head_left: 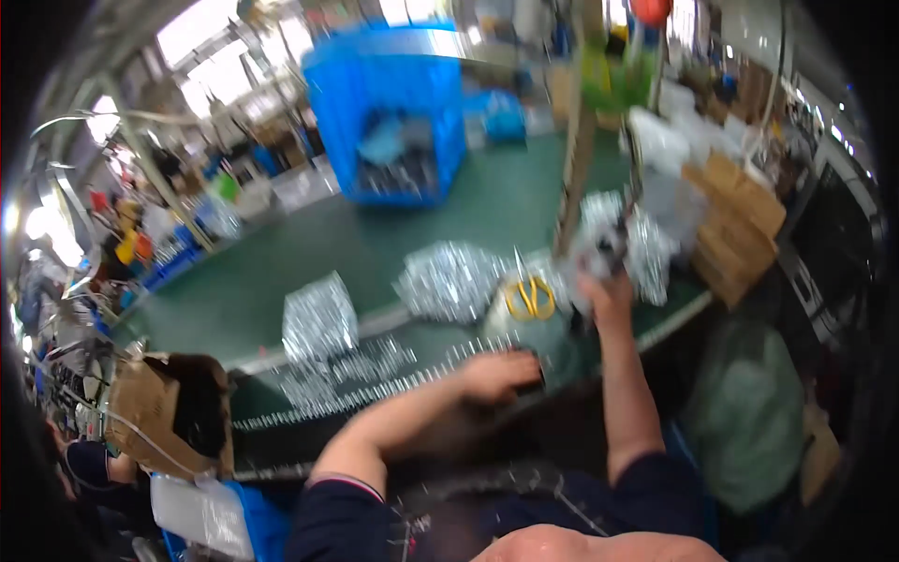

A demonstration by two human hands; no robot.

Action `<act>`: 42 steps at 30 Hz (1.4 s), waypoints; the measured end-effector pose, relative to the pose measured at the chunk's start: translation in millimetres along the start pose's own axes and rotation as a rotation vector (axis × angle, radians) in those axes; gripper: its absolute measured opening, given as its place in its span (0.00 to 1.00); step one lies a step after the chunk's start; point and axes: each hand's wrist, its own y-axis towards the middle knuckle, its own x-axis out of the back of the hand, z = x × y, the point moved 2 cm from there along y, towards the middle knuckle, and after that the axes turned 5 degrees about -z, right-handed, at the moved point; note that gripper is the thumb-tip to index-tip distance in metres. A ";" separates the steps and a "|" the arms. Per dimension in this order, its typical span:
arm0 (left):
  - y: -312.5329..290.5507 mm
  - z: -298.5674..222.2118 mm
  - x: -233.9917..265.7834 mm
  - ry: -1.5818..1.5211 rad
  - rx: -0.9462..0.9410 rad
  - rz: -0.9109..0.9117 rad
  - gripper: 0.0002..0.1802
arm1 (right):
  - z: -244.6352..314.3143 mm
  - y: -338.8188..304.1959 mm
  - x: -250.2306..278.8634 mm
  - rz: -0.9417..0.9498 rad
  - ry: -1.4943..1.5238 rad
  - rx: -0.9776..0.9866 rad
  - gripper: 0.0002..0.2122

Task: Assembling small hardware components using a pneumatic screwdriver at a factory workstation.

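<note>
My left hand [503, 373] rests low at the bench's near edge, beside a dark small object [531, 367] at its fingertips. Blur hides whether the fingers grip it. Farther out on the right, my right hand [607, 288] is closed at a greyish bundle with dark parts [609, 251], too smeared to name. Yellow-handled scissors [531, 298] lie between the hands, blades pointing away. Left of them is a pile of clear bags with silvery small parts [451, 283]. Another such bag [320, 317] lies farther left. Many small metallic pieces [375, 361] line the near edge.
A blue bin [384, 84] with dark contents stands at the back of the green bench [253, 267]. An upright post [576, 159] rises near my right hand. Cardboard [740, 225] and plastic bags [660, 140] crowd the right. An open carton [169, 412] stands at the left.
</note>
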 end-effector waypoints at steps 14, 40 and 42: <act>12.7 -26.5 27.4 0.025 0.096 0.151 0.34 | -47.0 -19.5 -25.7 -0.084 0.324 -0.014 0.18; 12.6 -25.0 16.5 0.080 0.064 0.129 0.32 | -46.2 -46.5 -47.9 0.098 0.199 -0.049 0.16; 12.3 -22.9 16.4 0.077 0.061 0.123 0.32 | -47.7 -44.9 -47.9 0.113 0.201 -0.048 0.16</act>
